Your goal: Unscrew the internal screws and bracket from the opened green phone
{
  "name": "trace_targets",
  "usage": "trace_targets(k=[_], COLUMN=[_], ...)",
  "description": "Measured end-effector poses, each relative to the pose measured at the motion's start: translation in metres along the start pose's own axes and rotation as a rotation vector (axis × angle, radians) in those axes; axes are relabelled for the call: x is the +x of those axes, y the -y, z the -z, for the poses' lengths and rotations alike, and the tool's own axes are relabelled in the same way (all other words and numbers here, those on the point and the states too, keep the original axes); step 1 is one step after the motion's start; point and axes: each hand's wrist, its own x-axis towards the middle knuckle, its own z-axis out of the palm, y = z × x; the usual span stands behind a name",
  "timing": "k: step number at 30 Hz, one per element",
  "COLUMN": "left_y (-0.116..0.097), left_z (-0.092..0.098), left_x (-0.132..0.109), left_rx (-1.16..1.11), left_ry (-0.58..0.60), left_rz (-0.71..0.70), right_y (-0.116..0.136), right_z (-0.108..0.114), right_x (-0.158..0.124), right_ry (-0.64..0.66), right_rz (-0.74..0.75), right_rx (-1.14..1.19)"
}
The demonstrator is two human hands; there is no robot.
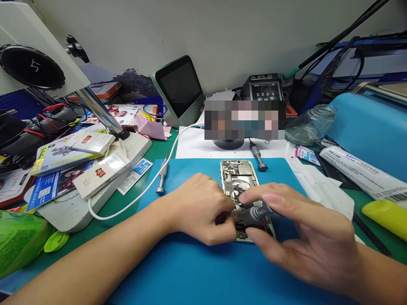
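An opened smartphone [243, 169] lies face up on the blue mat, its inner boards, metal plates and round coil showing. My left hand [205, 212] is closed in a pinch at the phone's left side, thumb and forefinger tips together over its lower half. Whatever sits between those tips is too small to make out. Over the phone's lower right, my right hand [313, 233] holds a grey screwdriver [259, 212], its ringed end towards the left. The forefinger stretches above it and the thumb is apart below. The tool's other end is hidden by the hand.
Two more screwdrivers lie near: one [163, 176] left of the phone, one [258, 156] behind it. A white cable [136, 205] curves across the left. Boxes [101, 173] cover the stand base. A glass jar [313, 123] and white tube [365, 171] are right.
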Motion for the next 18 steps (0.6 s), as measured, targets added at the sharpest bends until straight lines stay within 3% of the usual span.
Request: trace_targets(k=[14,18], left_y=[0.0021,0.0017], left_z=[-0.0005,-0.0007], left_x=[-0.0007,-0.0016], left_rx=[0.018,0.022], left_ry=[-0.024,-0.045], left_rz=[-0.024,-0.033], right_y=[0.0004,0.0004], right_z=[0.0025,0.0019], right_x=[-0.007,-0.0078], right_ry=[0.02,-0.008], right_rz=[-0.132,-0.103], right_rx=[0.045,0.047])
